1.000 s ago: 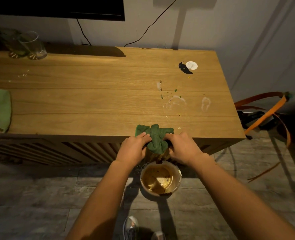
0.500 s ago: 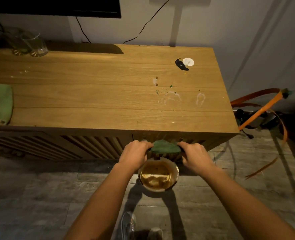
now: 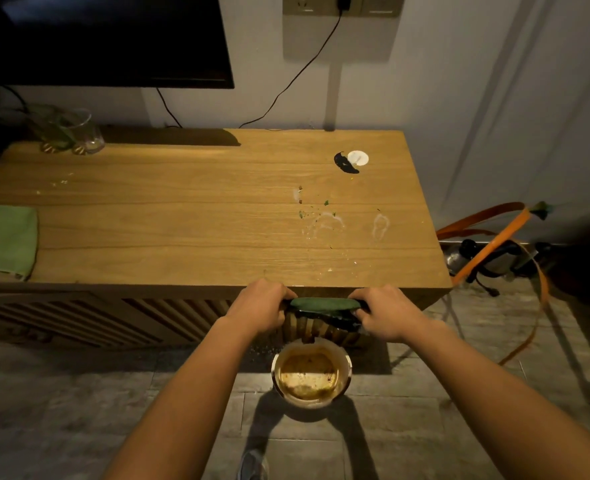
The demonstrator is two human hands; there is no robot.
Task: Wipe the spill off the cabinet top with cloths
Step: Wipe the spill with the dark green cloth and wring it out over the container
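A dark green cloth (image 3: 323, 304) is stretched and twisted between my left hand (image 3: 257, 306) and my right hand (image 3: 387, 311), just below the front edge of the wooden cabinet top (image 3: 182, 220). Both hands grip its ends. Directly under the cloth, on the floor, stands a round bucket (image 3: 311, 372) with brownish liquid in it. Whitish wet rings and small green specks of the spill (image 3: 324, 221) remain on the right part of the top. A light green cloth (image 3: 4, 237) lies flat at the top's left edge.
A black smear beside a white round disc (image 3: 357, 157) lies near the back right. Two glasses (image 3: 66, 133) stand at the back left under a wall-mounted screen (image 3: 103, 39). Orange straps and gear (image 3: 494, 237) lie on the floor to the right.
The dark green cloth came off the cabinet's front edge and down over the bucket. My hands moved apart, pulling it from a bunched lump into a stretched roll.
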